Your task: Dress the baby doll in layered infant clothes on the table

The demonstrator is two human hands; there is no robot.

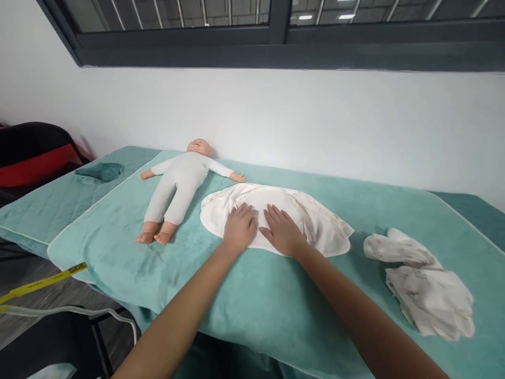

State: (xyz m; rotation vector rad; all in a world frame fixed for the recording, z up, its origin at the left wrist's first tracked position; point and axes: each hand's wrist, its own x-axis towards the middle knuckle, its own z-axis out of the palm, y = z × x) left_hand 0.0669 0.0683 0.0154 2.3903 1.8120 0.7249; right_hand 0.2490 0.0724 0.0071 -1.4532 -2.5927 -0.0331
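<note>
A white cloth (327,223), faintly patterned in places and partly folded over, lies on the green bed cover (252,300). Both my hands rest on it. My left hand (240,227) presses on its left-centre part, fingers extended and lightly bent. Just to the right, my right hand (284,230) lies flat with its fingers spread. To the left, a baby doll (181,179) in a white body suit lies on its back, arms stretched out, its head toward the wall. One doll hand comes close to the cloth's upper edge.
Crumpled, white patterned fabric (434,300) lies on the bed at the right. A small green pillow (99,172) is at the far left, near a black and red bag (37,158). A dark chair (59,342) and a yellow strap (47,282) are at the lower left. A white wall (300,121) stands behind.
</note>
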